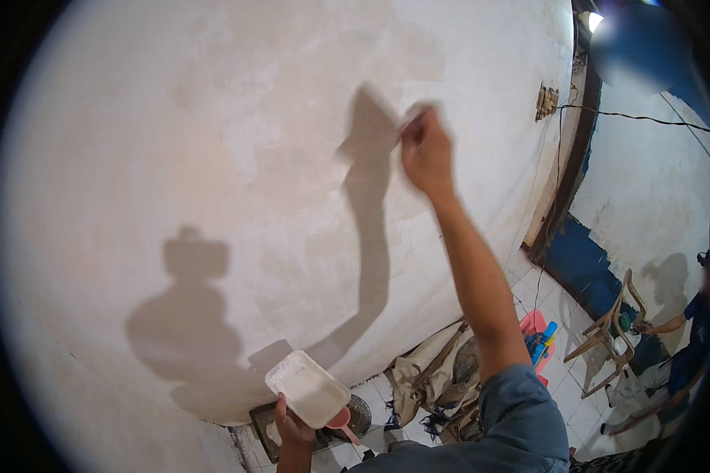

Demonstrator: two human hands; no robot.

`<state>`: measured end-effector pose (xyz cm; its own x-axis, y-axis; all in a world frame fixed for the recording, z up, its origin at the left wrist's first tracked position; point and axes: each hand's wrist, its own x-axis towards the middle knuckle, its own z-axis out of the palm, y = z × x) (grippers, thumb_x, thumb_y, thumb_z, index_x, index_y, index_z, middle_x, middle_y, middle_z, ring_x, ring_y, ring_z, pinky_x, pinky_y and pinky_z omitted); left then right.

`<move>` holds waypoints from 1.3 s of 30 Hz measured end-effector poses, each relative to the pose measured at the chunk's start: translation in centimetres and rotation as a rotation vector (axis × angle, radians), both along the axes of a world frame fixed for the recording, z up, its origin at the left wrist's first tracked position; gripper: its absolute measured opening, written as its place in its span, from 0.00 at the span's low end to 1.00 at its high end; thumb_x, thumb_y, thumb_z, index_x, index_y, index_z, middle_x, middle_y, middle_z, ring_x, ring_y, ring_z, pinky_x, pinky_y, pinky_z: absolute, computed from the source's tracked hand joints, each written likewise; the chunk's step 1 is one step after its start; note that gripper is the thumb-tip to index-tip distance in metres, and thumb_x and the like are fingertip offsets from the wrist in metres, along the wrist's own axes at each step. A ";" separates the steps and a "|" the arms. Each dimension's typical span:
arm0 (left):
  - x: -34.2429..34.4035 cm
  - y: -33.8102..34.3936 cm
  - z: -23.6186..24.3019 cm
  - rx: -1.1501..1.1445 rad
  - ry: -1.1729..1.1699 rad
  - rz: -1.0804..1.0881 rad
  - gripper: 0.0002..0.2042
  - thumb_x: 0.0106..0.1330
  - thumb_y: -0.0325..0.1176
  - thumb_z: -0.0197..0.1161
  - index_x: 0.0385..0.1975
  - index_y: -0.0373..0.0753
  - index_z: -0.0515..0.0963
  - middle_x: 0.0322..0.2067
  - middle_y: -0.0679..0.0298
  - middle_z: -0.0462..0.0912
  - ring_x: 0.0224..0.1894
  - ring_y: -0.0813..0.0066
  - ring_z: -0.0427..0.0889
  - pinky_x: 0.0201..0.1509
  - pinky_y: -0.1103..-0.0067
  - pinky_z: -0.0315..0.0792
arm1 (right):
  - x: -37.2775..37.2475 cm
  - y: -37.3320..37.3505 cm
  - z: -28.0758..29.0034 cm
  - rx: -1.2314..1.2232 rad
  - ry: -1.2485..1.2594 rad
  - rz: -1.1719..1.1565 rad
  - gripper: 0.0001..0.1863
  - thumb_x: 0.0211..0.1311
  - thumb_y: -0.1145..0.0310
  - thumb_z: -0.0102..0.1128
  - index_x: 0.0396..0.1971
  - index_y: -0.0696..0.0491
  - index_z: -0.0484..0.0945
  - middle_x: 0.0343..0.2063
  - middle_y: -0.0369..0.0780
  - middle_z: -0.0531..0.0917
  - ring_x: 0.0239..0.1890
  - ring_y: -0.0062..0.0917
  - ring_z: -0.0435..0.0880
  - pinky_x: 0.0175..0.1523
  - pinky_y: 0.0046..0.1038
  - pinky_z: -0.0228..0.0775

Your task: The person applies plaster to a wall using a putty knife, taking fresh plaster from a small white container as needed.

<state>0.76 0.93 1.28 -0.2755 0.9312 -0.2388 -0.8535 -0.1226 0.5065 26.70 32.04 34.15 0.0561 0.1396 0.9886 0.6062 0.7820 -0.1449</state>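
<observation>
My right hand (426, 150) is raised close to a patchy off-white wall (252, 102), its fingers closed round something small and blurred that I cannot make out. The shadow beside it shows a broad, angular shape at the fingers. Low in the view, my left hand (290, 422) grips the edge of a white plastic tray (308, 382) with pale material in it. A pink scoop (341, 418) shows just below that tray.
A crumpled tan sheet (418, 378) lies along the wall's foot near a pink tub (532, 327) with blue items. At right stand a plastic chair (599, 339) and another person (686, 347) in dark blue. Black wires (639, 117) cross high at the right.
</observation>
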 end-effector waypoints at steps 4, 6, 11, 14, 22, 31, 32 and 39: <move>-0.1 0.0 -1.1 -0.010 0.006 -0.015 0.28 0.71 0.48 0.51 0.65 0.36 0.62 0.60 0.56 0.72 0.61 0.56 0.73 0.65 0.59 0.67 | 7.9 3.9 7.7 -0.008 0.440 -0.115 0.06 0.58 0.73 0.54 0.33 0.56 0.68 0.22 0.49 0.78 0.28 0.48 0.79 0.34 0.44 0.69; 0.1 0.2 -1.4 -0.012 -0.013 -0.032 0.29 0.69 0.49 0.54 0.64 0.37 0.63 0.60 0.57 0.72 0.62 0.57 0.72 0.66 0.60 0.66 | 7.7 6.0 7.3 -0.079 0.308 -0.157 0.07 0.57 0.74 0.53 0.35 0.55 0.68 0.24 0.47 0.79 0.29 0.44 0.80 0.35 0.41 0.70; -0.8 -0.6 -0.9 0.017 0.034 0.025 0.30 0.70 0.49 0.54 0.65 0.37 0.63 0.61 0.57 0.72 0.62 0.57 0.72 0.66 0.60 0.66 | -2.0 -1.4 -0.5 -0.182 -0.235 0.280 0.10 0.52 0.80 0.56 0.35 0.55 0.69 0.24 0.46 0.74 0.26 0.40 0.77 0.32 0.34 0.68; -0.9 -0.7 -1.1 -0.018 0.027 0.032 0.30 0.70 0.50 0.53 0.65 0.37 0.63 0.61 0.57 0.72 0.62 0.56 0.72 0.66 0.60 0.66 | -1.1 -2.7 -1.5 -0.109 -0.136 0.261 0.11 0.50 0.84 0.55 0.34 0.56 0.69 0.24 0.44 0.73 0.23 0.34 0.75 0.30 0.31 0.68; -0.3 -0.4 -1.1 0.024 0.032 0.034 0.29 0.70 0.49 0.53 0.65 0.37 0.62 0.60 0.56 0.73 0.61 0.55 0.73 0.65 0.58 0.67 | -3.0 2.3 -12.1 -0.062 -0.542 0.031 0.14 0.43 0.83 0.59 0.32 0.55 0.71 0.32 0.44 0.74 0.39 0.43 0.76 0.39 0.41 0.71; -0.3 -0.5 -1.2 0.038 0.017 0.002 0.30 0.69 0.50 0.54 0.65 0.38 0.62 0.60 0.57 0.72 0.61 0.55 0.73 0.65 0.58 0.67 | 5.9 4.3 -9.2 -0.385 0.860 0.177 0.06 0.67 0.70 0.52 0.33 0.56 0.69 0.26 0.34 0.71 0.29 0.16 0.71 0.33 0.22 0.67; -0.4 -0.4 -1.2 0.046 0.028 0.009 0.30 0.69 0.50 0.54 0.65 0.38 0.62 0.60 0.57 0.72 0.61 0.55 0.73 0.65 0.58 0.67 | 6.2 5.3 -6.6 -0.407 1.016 0.292 0.08 0.69 0.68 0.51 0.33 0.56 0.69 0.26 0.34 0.72 0.29 0.16 0.71 0.33 0.22 0.67; -0.8 -1.1 -0.4 0.056 0.053 0.042 0.29 0.69 0.48 0.54 0.65 0.36 0.62 0.60 0.57 0.72 0.62 0.56 0.72 0.66 0.59 0.66 | -5.2 -0.9 -2.4 -0.212 -0.159 0.114 0.06 0.58 0.73 0.57 0.34 0.54 0.73 0.28 0.46 0.77 0.30 0.43 0.78 0.34 0.40 0.71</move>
